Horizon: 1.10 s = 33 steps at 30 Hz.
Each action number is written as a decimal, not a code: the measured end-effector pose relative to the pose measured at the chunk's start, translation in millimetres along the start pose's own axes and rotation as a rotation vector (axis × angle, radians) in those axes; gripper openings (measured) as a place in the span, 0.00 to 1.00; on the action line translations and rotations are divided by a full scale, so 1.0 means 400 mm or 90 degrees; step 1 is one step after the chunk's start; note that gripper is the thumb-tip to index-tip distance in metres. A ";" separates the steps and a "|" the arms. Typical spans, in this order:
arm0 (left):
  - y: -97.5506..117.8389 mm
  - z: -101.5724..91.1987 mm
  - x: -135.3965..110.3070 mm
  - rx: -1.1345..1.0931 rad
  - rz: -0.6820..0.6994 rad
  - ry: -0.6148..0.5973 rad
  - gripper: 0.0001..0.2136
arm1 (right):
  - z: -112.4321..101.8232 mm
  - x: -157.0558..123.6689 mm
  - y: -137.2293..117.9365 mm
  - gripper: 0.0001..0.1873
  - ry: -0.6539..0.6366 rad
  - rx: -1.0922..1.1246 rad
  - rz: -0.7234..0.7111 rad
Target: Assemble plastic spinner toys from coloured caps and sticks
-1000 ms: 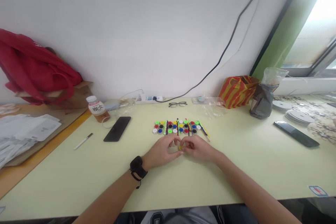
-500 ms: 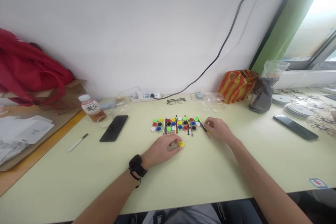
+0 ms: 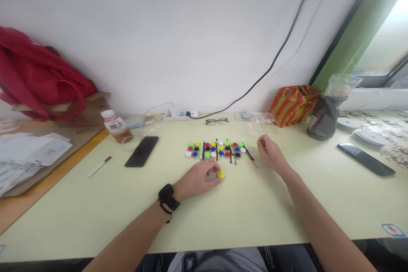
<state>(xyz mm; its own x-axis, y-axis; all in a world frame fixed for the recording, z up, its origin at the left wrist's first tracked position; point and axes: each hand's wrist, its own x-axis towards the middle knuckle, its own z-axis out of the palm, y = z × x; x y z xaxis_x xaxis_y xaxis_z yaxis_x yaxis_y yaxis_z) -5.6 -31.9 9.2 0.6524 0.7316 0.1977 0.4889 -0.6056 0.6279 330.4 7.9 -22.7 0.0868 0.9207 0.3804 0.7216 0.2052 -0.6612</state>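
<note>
My left hand (image 3: 202, 175) rests low over the table, thumb and fingertips closed on a small round yellow disc piece (image 3: 221, 174). Beyond it lie rows of small round pieces (image 3: 207, 154) in red, blue, green, yellow, white and black. Thin coloured sticks (image 3: 231, 153) lie between the groups of discs, and a few more slant at the right end. My right hand (image 3: 268, 151) is to the right of these sticks, fingers pinched on a thin yellow stick (image 3: 257, 145), mostly hidden by the fingers.
Behind the discs are eyeglasses (image 3: 217, 122) and a power strip (image 3: 181, 114). To the left are a black phone (image 3: 142, 151), a bottle (image 3: 117, 126) and a white pen-like stick (image 3: 100, 166). A striped bag (image 3: 291, 104), a grey bag (image 3: 323, 117) and another phone (image 3: 365, 159) are on the right.
My right hand has moved slightly right and away from the slanted sticks, with a yellow stick in its fingers. My left hand stays at the yellow disc piece. The view has shifted a little.
</note>
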 end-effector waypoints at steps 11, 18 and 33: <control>-0.001 0.009 0.002 -0.035 -0.002 0.121 0.19 | 0.019 -0.042 -0.159 0.20 -0.124 0.433 0.006; 0.009 -0.012 -0.005 -0.040 0.027 0.225 0.30 | 0.078 -0.100 -0.240 0.17 -0.310 0.470 0.005; -0.007 -0.011 0.015 -0.151 -0.035 0.052 0.11 | 0.104 -0.101 -0.232 0.12 -0.393 0.476 0.002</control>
<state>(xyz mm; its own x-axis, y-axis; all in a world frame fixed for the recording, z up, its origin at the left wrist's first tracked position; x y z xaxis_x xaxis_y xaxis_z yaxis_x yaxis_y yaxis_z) -5.6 -24.4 11.9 0.5748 0.7903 0.2123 0.3666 -0.4807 0.7966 231.2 -34.5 -3.7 -0.4419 0.8899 0.1131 0.0796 0.1645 -0.9832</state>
